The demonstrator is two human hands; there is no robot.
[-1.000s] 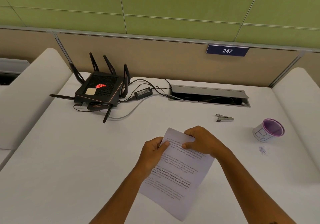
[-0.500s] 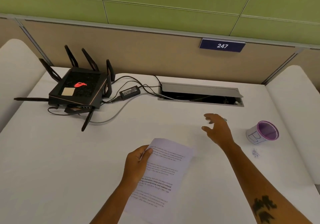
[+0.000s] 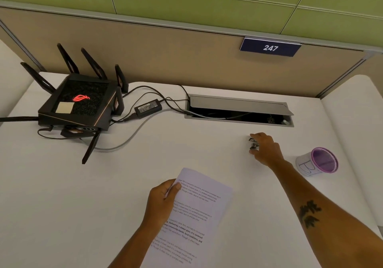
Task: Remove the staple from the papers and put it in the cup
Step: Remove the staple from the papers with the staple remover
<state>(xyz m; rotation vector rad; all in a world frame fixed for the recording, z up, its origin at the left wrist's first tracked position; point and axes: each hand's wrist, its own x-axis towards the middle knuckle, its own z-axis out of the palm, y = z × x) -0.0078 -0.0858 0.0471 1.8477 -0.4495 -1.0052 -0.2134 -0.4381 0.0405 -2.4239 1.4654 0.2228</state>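
Desk (image 3: 62,205) white, mostly bare. Papers (image 3: 199,205) near centre, upper-left corner pinched by left hand (image 3: 163,199), fingers closed on the sheets; staple presumably under that grip, too small to see. Right hand (image 3: 265,149) has left the papers since a second ago and reached far right, fingers now curled around the staple remover (image 3: 253,143); touching, full grip unclear. Cup (image 3: 319,162) right of that hand, apart. Means: tool pickup stage, staple not yet out.
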